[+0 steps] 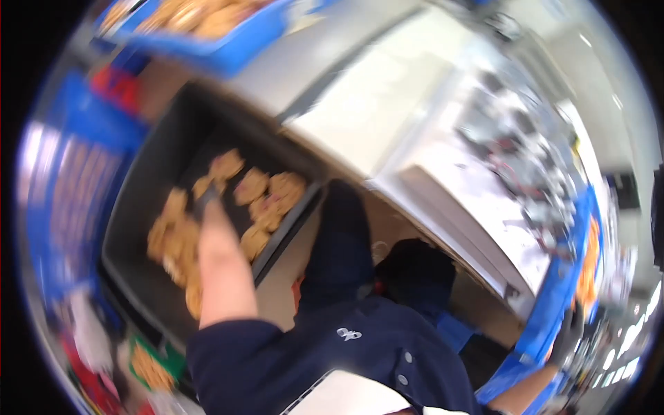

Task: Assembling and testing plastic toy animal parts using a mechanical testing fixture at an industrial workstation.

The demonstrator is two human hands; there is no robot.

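My left hand [207, 198], in a dark grey glove, reaches down into a deep black bin [131, 194]. Its fingertips meet one of several tan-orange bundles [226, 166] with pinkish marks; blur hides whether the fingers close on it. More such bundles [173, 242] lie heaped beside my forearm, and others [273, 200] rest along the bin's near right side. Far to the right, my right hand [568, 333], dark-gloved, is by the rim of a blue crate [536, 321] holding orange items [589, 266]. Its fingers are smeared and small, so their grip does not show.
A blue tray [235, 55] of tan-orange bundles sits on the table at the upper left. The worktable [387, 90] has a pale sheet and a raised white surface [477, 200] with grey and clear pieces [519, 152]. Blue crates [69, 200] stand left of the bin.
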